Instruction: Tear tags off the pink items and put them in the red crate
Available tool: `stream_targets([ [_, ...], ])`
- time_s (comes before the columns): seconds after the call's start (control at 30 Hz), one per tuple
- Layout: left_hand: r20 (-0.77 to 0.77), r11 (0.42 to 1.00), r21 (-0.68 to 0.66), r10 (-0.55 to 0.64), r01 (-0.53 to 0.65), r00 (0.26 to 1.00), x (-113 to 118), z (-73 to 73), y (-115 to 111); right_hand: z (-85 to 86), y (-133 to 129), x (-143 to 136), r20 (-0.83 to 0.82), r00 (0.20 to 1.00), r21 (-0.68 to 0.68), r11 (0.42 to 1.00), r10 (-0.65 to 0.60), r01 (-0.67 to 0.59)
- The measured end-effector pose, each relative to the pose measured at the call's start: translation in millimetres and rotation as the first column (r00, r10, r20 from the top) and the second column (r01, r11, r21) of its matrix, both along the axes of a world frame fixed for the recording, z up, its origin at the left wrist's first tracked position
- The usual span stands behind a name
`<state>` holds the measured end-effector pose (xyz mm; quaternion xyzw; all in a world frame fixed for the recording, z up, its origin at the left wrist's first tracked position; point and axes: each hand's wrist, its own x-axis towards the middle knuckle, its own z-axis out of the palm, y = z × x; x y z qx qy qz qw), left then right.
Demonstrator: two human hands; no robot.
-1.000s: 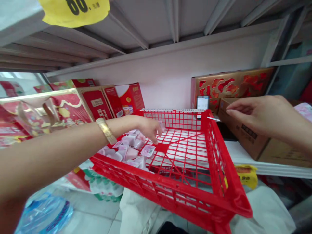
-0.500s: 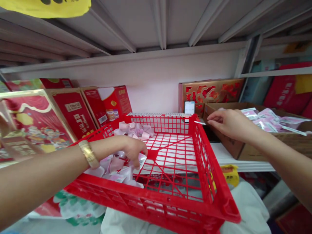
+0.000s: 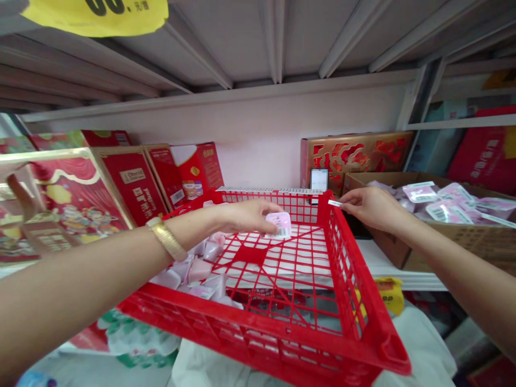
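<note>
My left hand [image 3: 264, 217] pinches a pink cup [image 3: 281, 223] over the red crate [image 3: 385, 336], my right hand [image 3: 365, 205] pinches a white label [image 3: 334, 203] at the crate's far right corner, more cups [image 3: 200, 269] along its left edge

Left hand [image 3: 252, 217], gold bracelet [image 3: 166, 239] on the wrist, holds a small pink cup [image 3: 282, 226] above the red crate [image 3: 266, 317], barcode showing. Right hand [image 3: 373, 208] pinches the end of a white strip [image 3: 334, 203] at the crate's far right corner. More cups [image 3: 201, 269] piled along the crate's left side. Cardboard box [image 3: 423, 239] on the right, labelled packs [image 3: 449, 201] inside. Red gift boxes [image 3: 135, 185] left, yellow price tag [image 3: 97, 16] overhead.
</note>
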<state>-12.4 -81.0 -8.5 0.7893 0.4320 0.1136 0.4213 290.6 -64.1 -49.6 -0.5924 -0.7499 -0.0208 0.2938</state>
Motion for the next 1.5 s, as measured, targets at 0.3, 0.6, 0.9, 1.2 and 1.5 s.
stream_targets([
  [0.3,0.423,0.985,-0.161,0.127,-0.063,0.897,20.7,-12.4,-5.5,10.3,-36.1,-43.0,-0.618,0.724,0.111,0.945,0.308,-0.307],
  [0.6,0.484,0.98,-0.191,0.15,-0.063,0.862,20.1,-18.2,-6.6,5.5,-46.3,-78.4,-0.723,0.595,0.053,0.887,0.351,-0.458],
  [0.9,0.55,0.977,-0.21,0.145,-0.032,0.822,26.4,-21.8,-9.7,5.5,-51.4,-81.0,-0.687,0.64,0.076,0.909,0.345,-0.41],
  [1.2,0.544,0.977,-0.198,0.175,-0.077,0.82,27.4,-22.9,-12.9,2.0,-50.0,-79.7,-0.65,0.663,0.095,0.905,0.371,-0.414],
  [1.5,0.527,0.978,-0.178,0.19,-0.111,0.828,28.1,-23.2,-15.0,0.8,-49.6,-79.0,-0.601,0.697,0.114,0.905,0.391,-0.409],
])
